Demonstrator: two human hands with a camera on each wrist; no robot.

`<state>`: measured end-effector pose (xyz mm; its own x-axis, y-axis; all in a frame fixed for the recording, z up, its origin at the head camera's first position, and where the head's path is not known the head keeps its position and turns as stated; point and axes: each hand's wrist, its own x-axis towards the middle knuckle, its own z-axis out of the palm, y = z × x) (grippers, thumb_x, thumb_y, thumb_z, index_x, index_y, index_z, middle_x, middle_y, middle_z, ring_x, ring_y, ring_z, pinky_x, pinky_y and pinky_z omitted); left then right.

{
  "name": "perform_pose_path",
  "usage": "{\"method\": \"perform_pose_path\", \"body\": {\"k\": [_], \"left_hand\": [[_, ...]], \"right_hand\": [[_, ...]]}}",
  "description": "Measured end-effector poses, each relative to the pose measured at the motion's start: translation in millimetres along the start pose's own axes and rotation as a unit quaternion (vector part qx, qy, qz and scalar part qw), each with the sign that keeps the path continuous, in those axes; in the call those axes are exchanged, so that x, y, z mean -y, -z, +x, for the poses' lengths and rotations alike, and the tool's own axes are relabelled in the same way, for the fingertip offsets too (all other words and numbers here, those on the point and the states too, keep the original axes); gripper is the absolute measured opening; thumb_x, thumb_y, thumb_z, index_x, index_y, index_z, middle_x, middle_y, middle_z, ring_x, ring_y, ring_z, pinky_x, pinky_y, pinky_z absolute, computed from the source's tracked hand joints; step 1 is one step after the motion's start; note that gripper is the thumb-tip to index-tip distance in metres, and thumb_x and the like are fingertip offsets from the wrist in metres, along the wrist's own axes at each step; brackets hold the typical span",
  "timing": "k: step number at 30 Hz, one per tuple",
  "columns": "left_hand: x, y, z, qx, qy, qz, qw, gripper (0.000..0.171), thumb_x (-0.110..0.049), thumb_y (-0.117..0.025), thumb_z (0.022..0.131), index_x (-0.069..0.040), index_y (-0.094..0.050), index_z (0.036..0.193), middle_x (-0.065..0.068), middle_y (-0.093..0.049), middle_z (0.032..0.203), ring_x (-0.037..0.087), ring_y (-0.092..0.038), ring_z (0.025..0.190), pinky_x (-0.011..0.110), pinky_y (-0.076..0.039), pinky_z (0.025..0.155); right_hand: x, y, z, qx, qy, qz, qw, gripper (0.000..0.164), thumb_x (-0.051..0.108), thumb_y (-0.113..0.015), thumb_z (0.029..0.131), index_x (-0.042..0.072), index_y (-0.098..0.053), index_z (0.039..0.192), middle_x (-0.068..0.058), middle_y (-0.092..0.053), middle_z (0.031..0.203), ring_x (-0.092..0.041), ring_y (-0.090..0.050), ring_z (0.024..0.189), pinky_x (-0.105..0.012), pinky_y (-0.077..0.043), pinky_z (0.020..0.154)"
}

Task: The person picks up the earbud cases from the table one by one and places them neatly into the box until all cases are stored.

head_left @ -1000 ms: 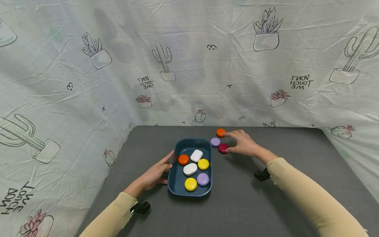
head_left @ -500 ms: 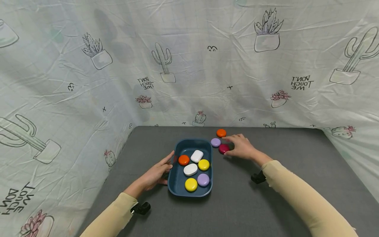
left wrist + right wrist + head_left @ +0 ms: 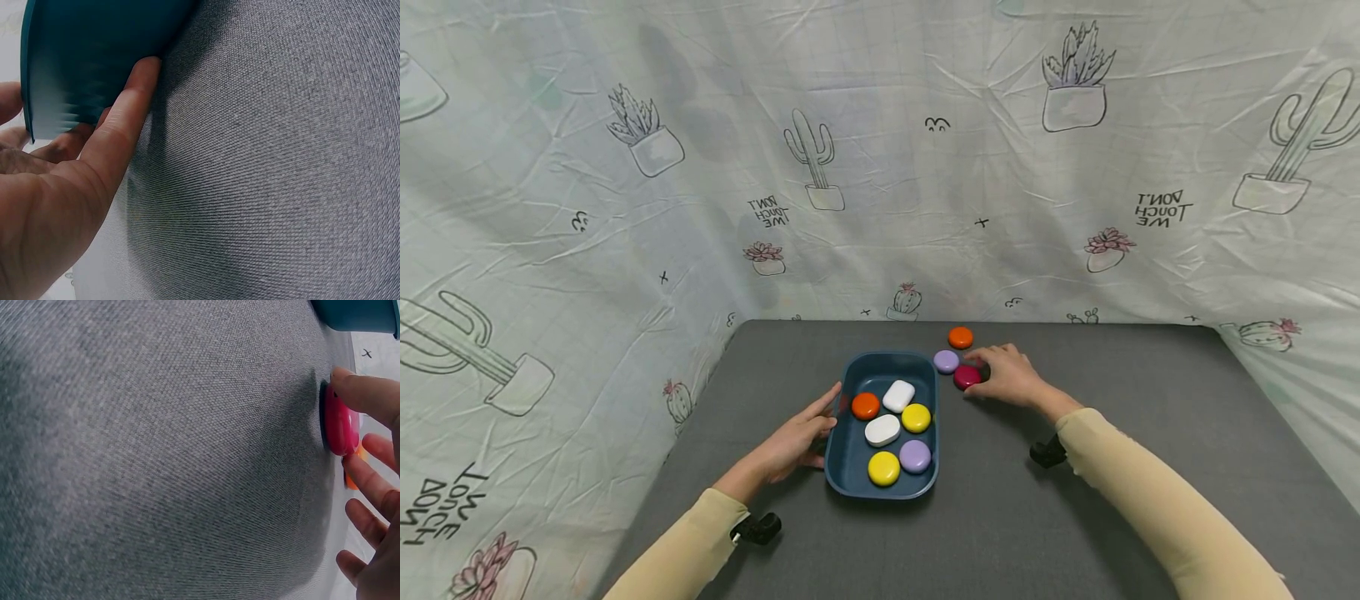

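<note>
A dark blue rectangular tray [image 3: 841, 467] with rounded corners stands mid-table, holding several smooth, glossy pieces in white, yellow, orange and lilac. My left hand [image 3: 793, 442] rests against its left wall with extended fingers; in the left wrist view, one straight finger [image 3: 122, 119] lies along the outer wall near the cloth. To the right of the tray, my right hand [image 3: 1011, 377] pinches a dark red domed disc [image 3: 967, 377] by its edges. The right wrist view shows the thumb [image 3: 362, 394] at one edge of the red disc [image 3: 342, 425] and a finger at the opposite edge.
Just left of the red disc lies a lilac disc [image 3: 946, 361], with an orange disc [image 3: 960, 337] behind it near the table's back edge. A white curtain [image 3: 880, 167] with plant drawings hangs around the grey table [image 3: 1000, 525].
My right hand has drawn down and slightly left, away from the orange disc, and its fingers have closed in around the dark red disc. The left hand and tray have stayed put.
</note>
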<state>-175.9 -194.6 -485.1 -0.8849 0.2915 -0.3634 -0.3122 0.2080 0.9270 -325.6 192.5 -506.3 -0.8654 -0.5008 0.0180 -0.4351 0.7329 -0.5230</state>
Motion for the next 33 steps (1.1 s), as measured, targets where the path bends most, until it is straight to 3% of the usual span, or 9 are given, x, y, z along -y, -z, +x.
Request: {"method": "perform_pose_path", "body": {"k": [8, 17, 33], "left_hand": [[0.5, -0.3, -0.3, 0.001, 0.0, 0.001, 1.0, 0.063, -0.026, -0.044, 0.111, -0.044, -0.015, 0.163, 0.017, -0.011, 0.167, 0.04, -0.046, 0.135, 0.05, -0.057, 0.085], [0.6, -0.6, 0.6, -0.006, 0.003, 0.003, 1.0, 0.063, -0.025, -0.044, 0.111, -0.046, -0.016, 0.163, 0.017, -0.01, 0.168, 0.041, -0.046, 0.136, 0.049, -0.057, 0.083], [0.7, -0.6, -0.7, -0.011, 0.001, 0.01, 0.9999, 0.063, -0.026, -0.044, 0.11, -0.045, -0.016, 0.163, 0.018, -0.009, 0.168, 0.041, -0.045, 0.136, 0.048, -0.057, 0.082]], "right_hand": [[-2, -3, 1, 0.005, -0.016, 0.008, 1.0, 0.063, 0.041, -0.087, 0.081, 0.013, -0.066, 0.134, -0.01, -0.065, 0.117, -0.041, -0.044, 0.12, -0.057, -0.035, 0.092], [-11, -5, 3, 0.017, -0.006, 0.043, 0.999, 0.062, 0.038, -0.085, 0.083, 0.015, -0.066, 0.138, -0.01, -0.065, 0.121, -0.042, -0.043, 0.121, -0.062, -0.032, 0.095], [-10, -3, 1, 0.013, -0.011, 0.053, 0.998, 0.057, 0.036, -0.084, 0.085, 0.014, -0.068, 0.135, -0.01, -0.065, 0.119, -0.041, -0.044, 0.119, -0.061, -0.033, 0.096]]}}
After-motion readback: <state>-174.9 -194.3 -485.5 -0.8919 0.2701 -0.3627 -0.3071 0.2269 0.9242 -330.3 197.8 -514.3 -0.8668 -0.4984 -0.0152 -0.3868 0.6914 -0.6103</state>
